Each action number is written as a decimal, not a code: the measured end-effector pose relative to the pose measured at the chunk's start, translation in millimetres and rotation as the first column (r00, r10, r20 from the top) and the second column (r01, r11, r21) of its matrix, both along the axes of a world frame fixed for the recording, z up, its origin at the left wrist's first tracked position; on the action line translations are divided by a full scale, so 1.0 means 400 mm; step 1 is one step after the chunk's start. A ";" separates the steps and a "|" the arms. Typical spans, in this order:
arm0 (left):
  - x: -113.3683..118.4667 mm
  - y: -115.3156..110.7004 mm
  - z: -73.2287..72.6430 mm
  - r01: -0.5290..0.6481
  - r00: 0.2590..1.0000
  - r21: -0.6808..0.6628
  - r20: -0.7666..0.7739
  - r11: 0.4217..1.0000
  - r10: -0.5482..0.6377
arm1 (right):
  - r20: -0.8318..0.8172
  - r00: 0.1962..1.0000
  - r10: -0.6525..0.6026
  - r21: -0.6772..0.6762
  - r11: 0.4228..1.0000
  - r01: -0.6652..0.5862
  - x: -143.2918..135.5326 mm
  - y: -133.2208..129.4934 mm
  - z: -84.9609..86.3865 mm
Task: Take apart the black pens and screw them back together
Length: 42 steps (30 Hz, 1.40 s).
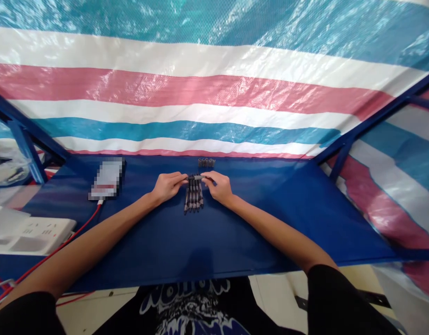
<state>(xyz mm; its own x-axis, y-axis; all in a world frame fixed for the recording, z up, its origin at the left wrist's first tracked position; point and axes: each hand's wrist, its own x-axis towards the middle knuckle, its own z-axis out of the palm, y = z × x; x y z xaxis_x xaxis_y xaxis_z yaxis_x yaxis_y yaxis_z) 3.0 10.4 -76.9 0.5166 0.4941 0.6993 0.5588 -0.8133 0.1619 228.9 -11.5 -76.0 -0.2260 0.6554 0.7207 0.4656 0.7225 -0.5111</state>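
Observation:
My left hand (168, 187) and my right hand (217, 185) meet over the middle of the blue table, each pinching one end of a pen (195, 177). The pen lies crosswise and looks dark at the left and grey toward the right. Its ends are hidden by my fingertips. Just below it, several dark pens with clear barrels (193, 197) lie side by side, pointing toward me and fanning slightly. Behind my hands, several short dark grey tubes (206, 163) are lined up in a row.
A phone (108, 178) with a blurred screen lies at the left, a red cable (85, 223) plugged into it. White power strips (43, 232) stand at the left edge. Blue frame bars (375, 116) and a striped plastic sheet (200, 93) enclose the blue table (270, 232).

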 end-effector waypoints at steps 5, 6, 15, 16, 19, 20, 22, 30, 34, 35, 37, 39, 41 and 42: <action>0.000 0.001 -0.001 0.002 1.000 -0.009 -0.016 1.000 -0.002 | 0.002 1.000 0.006 0.021 1.000 -0.006 0.001 0.004 -0.005; 0.000 0.000 -0.002 0.001 1.000 -0.009 -0.018 1.000 -0.001 | 0.004 1.000 0.008 0.022 1.000 -0.009 0.002 0.004 -0.006; 0.003 -0.002 -0.002 -0.005 1.000 0.025 -0.030 1.000 0.005 | 0.024 0.998 0.061 -0.015 0.998 -0.061 -0.002 0.000 0.007; 0.004 -0.002 -0.002 -0.006 1.000 0.024 -0.028 1.000 0.007 | 0.018 0.997 0.070 -0.014 0.997 -0.070 -0.002 -0.001 0.008; 0.004 -0.001 -0.003 -0.020 0.999 0.020 -0.028 1.000 0.020 | 0.028 0.996 0.079 -0.010 0.997 -0.079 -0.003 -0.002 0.012; 0.004 -0.001 -0.004 -0.023 0.999 0.021 -0.033 1.000 0.024 | 0.040 0.996 0.081 -0.008 0.997 -0.081 -0.004 -0.003 0.012; 0.003 -0.002 -0.006 -0.026 0.999 0.029 -0.044 0.999 0.027 | 0.064 0.994 0.085 0.006 0.996 -0.085 -0.003 -0.004 0.010; 0.015 -0.024 0.008 -0.021 0.998 0.098 -0.063 0.995 0.027 | 0.164 0.981 0.103 0.115 0.986 -0.122 0.002 -0.004 0.013; 0.031 -0.041 0.026 -0.015 0.999 0.139 -0.036 0.990 0.020 | 0.149 0.983 0.111 0.167 0.977 -0.136 0.004 -0.009 0.027; 0.035 -0.045 0.031 -0.013 0.999 0.140 -0.028 0.990 0.017 | 0.145 0.983 0.111 0.176 0.975 -0.136 0.004 -0.011 0.031; 0.042 -0.055 0.038 -0.021 1.000 0.126 -0.020 0.992 0.024 | 0.134 0.985 0.109 0.191 0.972 -0.133 0.002 -0.015 0.038; 0.049 -0.064 0.045 -0.050 0.998 0.102 -0.025 0.994 0.053 | 0.118 0.987 0.111 0.209 0.969 -0.134 0.001 -0.018 0.045; 0.054 -0.071 0.049 -0.078 0.996 0.094 -0.032 0.992 0.081 | 0.106 0.987 0.119 0.227 0.964 -0.140 0.000 -0.021 0.049; 0.057 -0.074 0.051 -0.084 0.996 0.098 -0.031 0.992 0.087 | 0.104 0.987 0.121 0.230 0.963 -0.142 -0.001 -0.022 0.050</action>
<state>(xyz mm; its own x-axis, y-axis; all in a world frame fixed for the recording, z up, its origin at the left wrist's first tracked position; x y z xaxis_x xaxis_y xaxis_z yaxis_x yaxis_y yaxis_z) 25.7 -19.4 -56.5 0.5004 0.4686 0.7280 0.6309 -0.7732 0.0640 228.7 -20.2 -56.1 -0.3680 0.4292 0.8248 0.3939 0.8755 -0.2798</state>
